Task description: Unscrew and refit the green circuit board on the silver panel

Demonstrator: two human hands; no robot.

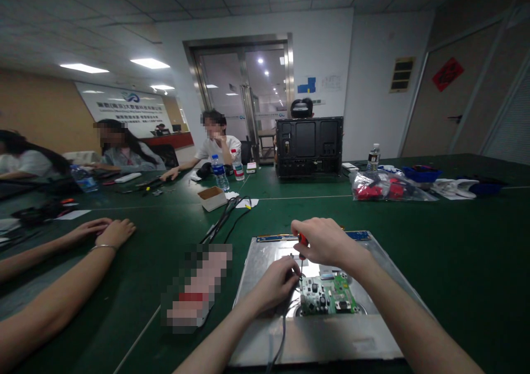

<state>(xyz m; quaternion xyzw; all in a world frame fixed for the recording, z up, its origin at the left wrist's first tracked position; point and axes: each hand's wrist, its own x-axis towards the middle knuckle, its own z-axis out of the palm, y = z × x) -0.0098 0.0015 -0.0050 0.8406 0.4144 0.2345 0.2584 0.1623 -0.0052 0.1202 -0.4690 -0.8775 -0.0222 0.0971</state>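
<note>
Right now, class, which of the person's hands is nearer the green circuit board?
Left. The left hand rests at the green circuit board's left edge; the right hand grips a screwdriver above it.

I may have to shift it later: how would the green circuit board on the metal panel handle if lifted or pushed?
The green circuit board looks thin and flat, so probably stiff and light. Its exposed components suggest it is fragile. It probably won't slide while it sits on the metal panel.
</note>
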